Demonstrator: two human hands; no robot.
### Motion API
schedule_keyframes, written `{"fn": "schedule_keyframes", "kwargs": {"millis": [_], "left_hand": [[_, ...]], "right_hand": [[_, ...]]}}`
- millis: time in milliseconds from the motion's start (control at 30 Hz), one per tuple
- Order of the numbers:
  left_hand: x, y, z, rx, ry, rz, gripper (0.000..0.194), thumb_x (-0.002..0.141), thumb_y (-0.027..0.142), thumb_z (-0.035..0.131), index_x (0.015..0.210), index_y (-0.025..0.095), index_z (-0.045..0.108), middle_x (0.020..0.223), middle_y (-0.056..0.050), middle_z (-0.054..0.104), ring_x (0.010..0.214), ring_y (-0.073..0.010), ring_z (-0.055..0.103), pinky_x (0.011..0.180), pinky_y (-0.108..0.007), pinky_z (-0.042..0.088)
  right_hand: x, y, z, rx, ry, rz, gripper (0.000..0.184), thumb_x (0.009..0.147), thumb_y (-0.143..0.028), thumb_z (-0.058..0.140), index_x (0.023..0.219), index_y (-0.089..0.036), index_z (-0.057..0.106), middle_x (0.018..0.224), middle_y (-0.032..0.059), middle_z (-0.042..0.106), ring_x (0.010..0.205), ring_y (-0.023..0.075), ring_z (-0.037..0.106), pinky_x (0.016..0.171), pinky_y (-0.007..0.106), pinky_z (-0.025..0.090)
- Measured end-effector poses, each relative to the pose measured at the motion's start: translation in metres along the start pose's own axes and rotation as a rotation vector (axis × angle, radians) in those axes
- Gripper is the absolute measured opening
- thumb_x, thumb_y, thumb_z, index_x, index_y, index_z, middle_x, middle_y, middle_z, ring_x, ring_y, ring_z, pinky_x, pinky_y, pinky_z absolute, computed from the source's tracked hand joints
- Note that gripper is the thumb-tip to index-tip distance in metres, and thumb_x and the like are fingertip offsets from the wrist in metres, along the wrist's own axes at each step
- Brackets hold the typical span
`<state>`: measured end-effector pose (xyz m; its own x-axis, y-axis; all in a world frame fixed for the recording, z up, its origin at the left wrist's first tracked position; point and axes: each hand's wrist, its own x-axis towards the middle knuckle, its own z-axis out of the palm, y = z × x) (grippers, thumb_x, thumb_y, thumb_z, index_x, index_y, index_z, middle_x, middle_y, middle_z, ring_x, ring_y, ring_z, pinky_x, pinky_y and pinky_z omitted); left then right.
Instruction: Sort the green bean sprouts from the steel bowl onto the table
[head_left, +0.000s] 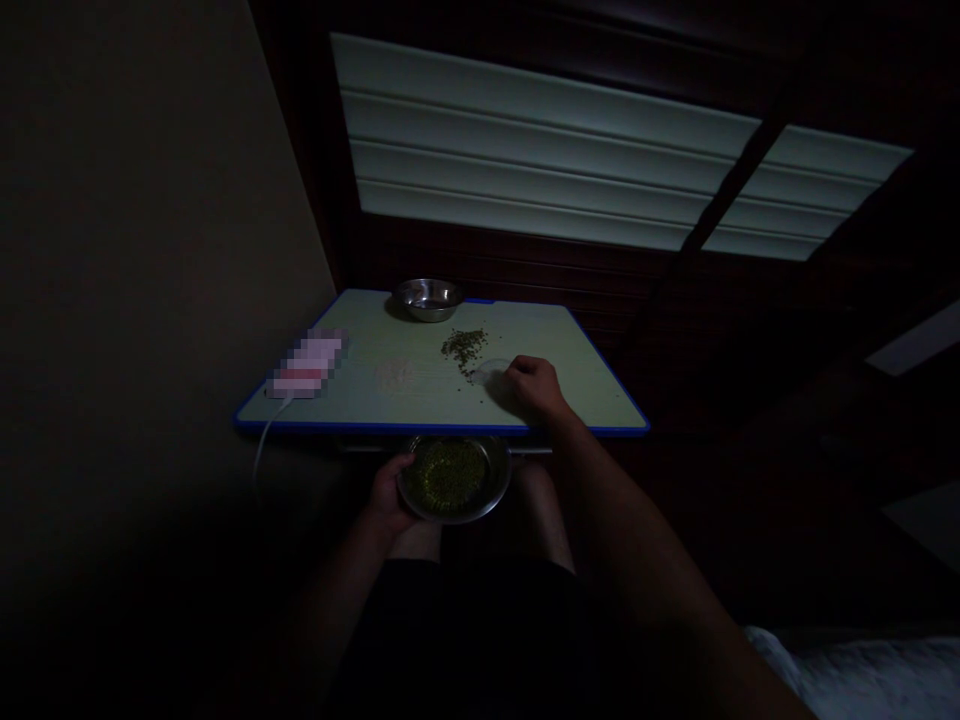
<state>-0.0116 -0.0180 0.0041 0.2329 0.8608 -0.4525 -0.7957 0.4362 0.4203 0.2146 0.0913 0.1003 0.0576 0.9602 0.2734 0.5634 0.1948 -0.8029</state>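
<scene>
My left hand (393, 492) grips the left rim of a metal bowl (498, 486), which is held over my lap just below the table's front edge. Small green grains (450, 474) that look like mung beans cover its bottom. My right hand (534, 382) is closed low over the table, its fingers curled around the edge of a thin see-through piece (491, 370), perhaps clear plastic; its exact kind is too dim to tell. Just beyond that piece, to its left, lies a loose pile of dark grains (465, 346), some scattered towards the front.
The pale table (352, 400) has a blue rim. A second metal bowl (429, 300) stands at its back. At the left lies a blurred-out pinkish device (309, 364) with a white cable (260, 450) hanging over the edge. Dark wooden panelling rises behind.
</scene>
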Motion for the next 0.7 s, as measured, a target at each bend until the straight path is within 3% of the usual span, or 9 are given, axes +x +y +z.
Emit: {"fn": "schedule_keyframes", "kwargs": {"millis": [467, 700], "left_hand": [[0.0017, 0.0001, -0.0012, 0.019, 0.013, 0.002, 0.026, 0.071, 0.022, 0.057, 0.089, 0.012, 0.073, 0.082, -0.012, 0.078, 0.094, -0.0333, 0.071, 0.098, -0.052, 0.046], [0.0042, 0.0001, -0.0069, -0.019, 0.010, -0.020, 0.036, 0.070, 0.021, 0.057, 0.102, 0.012, 0.072, 0.081, -0.012, 0.078, 0.094, -0.0343, 0.071, 0.096, -0.054, 0.047]], "right_hand": [[-0.0008, 0.0014, -0.0004, 0.020, -0.068, -0.007, 0.018, 0.061, -0.032, 0.049, 0.057, -0.017, 0.057, 0.052, -0.0032, 0.046, 0.056, 0.0118, 0.043, 0.052, 0.024, 0.029], [-0.0009, 0.0009, 0.0011, 0.038, -0.081, 0.008, 0.018, 0.061, -0.033, 0.049, 0.057, -0.017, 0.055, 0.053, -0.0030, 0.046, 0.055, 0.0115, 0.043, 0.052, 0.024, 0.030]]}}
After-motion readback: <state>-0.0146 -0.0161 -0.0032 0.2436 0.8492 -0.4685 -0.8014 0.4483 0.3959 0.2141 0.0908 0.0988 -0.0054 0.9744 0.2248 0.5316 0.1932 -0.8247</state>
